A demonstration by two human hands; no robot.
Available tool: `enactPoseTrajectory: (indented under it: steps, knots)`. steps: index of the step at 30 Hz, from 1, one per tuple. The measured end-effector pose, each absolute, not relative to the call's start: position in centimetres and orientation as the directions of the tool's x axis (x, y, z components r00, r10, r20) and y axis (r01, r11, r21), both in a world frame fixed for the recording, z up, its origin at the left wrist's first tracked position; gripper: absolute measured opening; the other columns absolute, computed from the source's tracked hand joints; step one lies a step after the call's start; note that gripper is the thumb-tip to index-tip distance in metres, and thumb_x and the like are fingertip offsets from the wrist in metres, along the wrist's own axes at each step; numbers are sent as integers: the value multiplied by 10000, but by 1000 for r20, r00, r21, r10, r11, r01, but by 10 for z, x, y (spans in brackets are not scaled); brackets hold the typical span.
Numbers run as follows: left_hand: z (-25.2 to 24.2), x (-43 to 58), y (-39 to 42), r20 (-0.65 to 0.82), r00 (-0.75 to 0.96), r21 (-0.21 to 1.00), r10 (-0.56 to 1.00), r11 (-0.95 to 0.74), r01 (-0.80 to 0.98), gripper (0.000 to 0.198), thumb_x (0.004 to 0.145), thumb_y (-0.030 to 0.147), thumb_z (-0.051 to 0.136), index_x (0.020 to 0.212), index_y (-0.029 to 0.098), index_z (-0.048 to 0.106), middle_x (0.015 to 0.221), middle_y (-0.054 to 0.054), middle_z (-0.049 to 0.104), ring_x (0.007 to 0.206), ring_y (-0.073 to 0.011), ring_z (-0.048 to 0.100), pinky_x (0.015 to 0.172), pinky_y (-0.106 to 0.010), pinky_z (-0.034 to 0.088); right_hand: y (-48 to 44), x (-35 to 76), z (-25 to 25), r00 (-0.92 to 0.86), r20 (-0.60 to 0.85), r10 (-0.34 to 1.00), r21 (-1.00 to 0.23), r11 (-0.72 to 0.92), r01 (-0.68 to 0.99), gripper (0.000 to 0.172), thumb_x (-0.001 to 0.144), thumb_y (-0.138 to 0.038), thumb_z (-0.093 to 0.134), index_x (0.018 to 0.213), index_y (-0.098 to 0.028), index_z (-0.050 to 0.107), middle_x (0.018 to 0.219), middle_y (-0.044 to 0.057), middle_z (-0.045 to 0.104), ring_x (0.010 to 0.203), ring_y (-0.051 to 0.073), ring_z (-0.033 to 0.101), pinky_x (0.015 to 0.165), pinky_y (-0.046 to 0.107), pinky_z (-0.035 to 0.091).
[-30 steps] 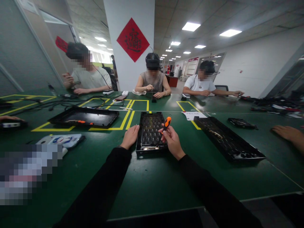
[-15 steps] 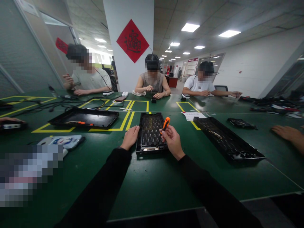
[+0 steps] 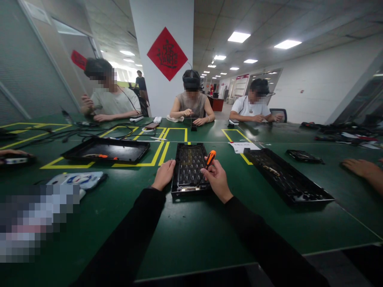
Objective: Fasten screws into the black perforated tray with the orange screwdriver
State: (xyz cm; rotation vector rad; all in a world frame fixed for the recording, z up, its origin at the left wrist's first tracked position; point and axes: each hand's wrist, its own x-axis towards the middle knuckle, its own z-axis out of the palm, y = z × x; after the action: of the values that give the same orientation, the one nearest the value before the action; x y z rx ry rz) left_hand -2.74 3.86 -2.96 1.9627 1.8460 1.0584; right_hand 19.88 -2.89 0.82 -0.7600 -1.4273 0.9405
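On the green table in front of me lies a shallow black housing [image 3: 190,162], its inside set with many small pale pieces in rows. A metallic strip shows at its near end. My left hand [image 3: 164,175] is closed on the housing's left edge, fingertips at the rim. In my right hand [image 3: 218,178] is a screwdriver [image 3: 211,157] with an orange and black handle, gripped between thumb and fingers. It tilts over the housing's right side, its shaft pointing down toward the near right corner. The tip is too dark to make out.
To the left stands a wide black tray [image 3: 134,158] holding orange-handled tools. A long black casing [image 3: 299,196] lies to the right, beside a white paper sheet [image 3: 243,147]. Cables [image 3: 119,131] run across the back left. Another person's hand [image 3: 359,167] rests at the right.
My right hand and the screwdriver have shifted very slightly, the handle tilting a little further right. My left hand stays on the housing. The co-worker at the back right has drawn an outstretched hand inward.
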Motion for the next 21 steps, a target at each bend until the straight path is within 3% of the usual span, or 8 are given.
enactPoseTrajectory:
  steps: [4, 12, 21]
  knots:
    - [-31, -28, 40, 338, -55, 624, 939, -180, 760, 485, 903, 455, 230, 1072, 181, 593, 1103, -87, 623, 1040, -208, 543, 893, -332, 394, -29, 199, 9, -63, 471, 880, -881, 466, -82, 417, 738, -306, 632, 1128, -200, 525, 791, -5, 521, 595, 77, 458, 495, 189, 428]
    - [-31, -29, 40, 337, -59, 621, 940, -175, 764, 484, 898, 461, 236, 1061, 181, 596, 1091, -91, 627, 1032, -212, 545, 879, -331, 401, -30, 197, 8, -43, 464, 885, -882, 457, -116, 421, 779, -309, 572, 1178, -195, 500, 1023, 80, 590, 687, 113, 525, 500, 205, 435]
    - [-33, -30, 40, 356, -43, 618, 933, -200, 760, 515, 897, 481, 207, 1067, 183, 591, 1096, -92, 619, 1022, -211, 542, 871, -331, 399, -30, 196, 9, -43, 429, 902, -899, 422, -118, 438, 750, -332, 615, 1151, -215, 485, 909, 31, 583, 609, 90, 507, 492, 197, 429]
